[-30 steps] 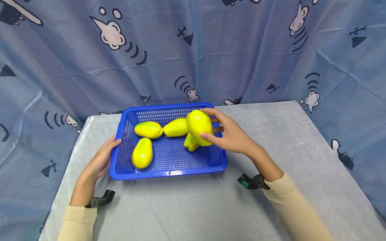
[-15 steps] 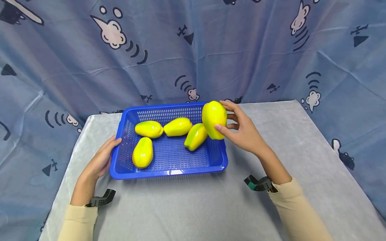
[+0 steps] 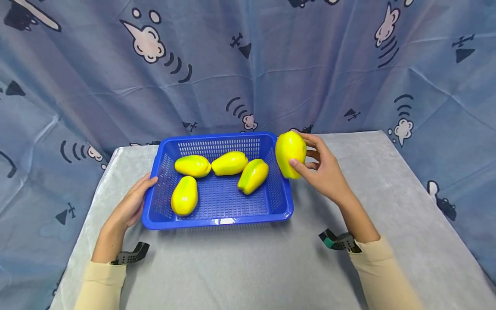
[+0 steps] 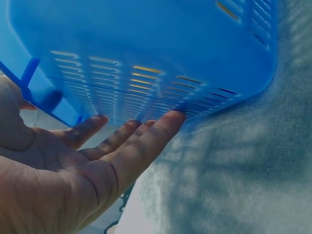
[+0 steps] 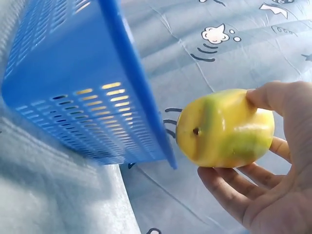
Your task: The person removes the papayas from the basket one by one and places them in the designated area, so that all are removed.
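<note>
A yellow papaya with greenish patches is held up just past the basket's right rim. My right hand grips it between thumb and fingers, and the right wrist view shows the papaya end-on with a dark spot. The blue plastic basket has slotted walls and stands on the table. At its left side, my left hand holds the rim with the thumb on top. In the left wrist view, that hand's fingers lie against the slotted outer wall. Several more papayas lie inside the basket.
A grey cloth covers the table. Behind it hangs a blue patterned curtain, close to the table's back edge. Dark bands sit on both wrists.
My right hand has lifted the papaya from above the basket's right part and carried it right, past the rim. The papaya beneath it is now fully visible. The left hand stays at the rim.
</note>
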Demonstrator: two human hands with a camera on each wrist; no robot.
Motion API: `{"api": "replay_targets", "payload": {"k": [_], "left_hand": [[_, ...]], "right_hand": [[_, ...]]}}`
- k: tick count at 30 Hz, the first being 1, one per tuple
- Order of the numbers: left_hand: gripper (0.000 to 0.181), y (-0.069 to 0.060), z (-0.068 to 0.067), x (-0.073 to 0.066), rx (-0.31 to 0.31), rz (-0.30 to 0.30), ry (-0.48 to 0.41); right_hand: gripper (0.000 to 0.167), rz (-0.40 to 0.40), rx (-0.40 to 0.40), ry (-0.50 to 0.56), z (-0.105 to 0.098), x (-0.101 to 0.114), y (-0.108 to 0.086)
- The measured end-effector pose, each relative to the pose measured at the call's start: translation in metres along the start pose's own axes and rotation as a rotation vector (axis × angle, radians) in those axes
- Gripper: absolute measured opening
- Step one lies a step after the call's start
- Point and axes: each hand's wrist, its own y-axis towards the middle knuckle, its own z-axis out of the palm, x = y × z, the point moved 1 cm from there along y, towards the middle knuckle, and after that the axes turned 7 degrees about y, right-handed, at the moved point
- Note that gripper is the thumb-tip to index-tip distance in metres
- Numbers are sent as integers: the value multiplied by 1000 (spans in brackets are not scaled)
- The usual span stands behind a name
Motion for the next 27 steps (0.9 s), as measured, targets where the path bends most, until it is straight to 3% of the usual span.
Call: {"api": "replay_targets", "payload": {"k": [13, 27], "left_hand": [[74, -1, 1, 1, 5, -16, -4], [76, 1, 0, 0, 1, -16, 13]], "right_hand": [[68, 41, -90, -26, -2, -22, -5], [70, 99, -84, -117, -4, -49, 3]]}}
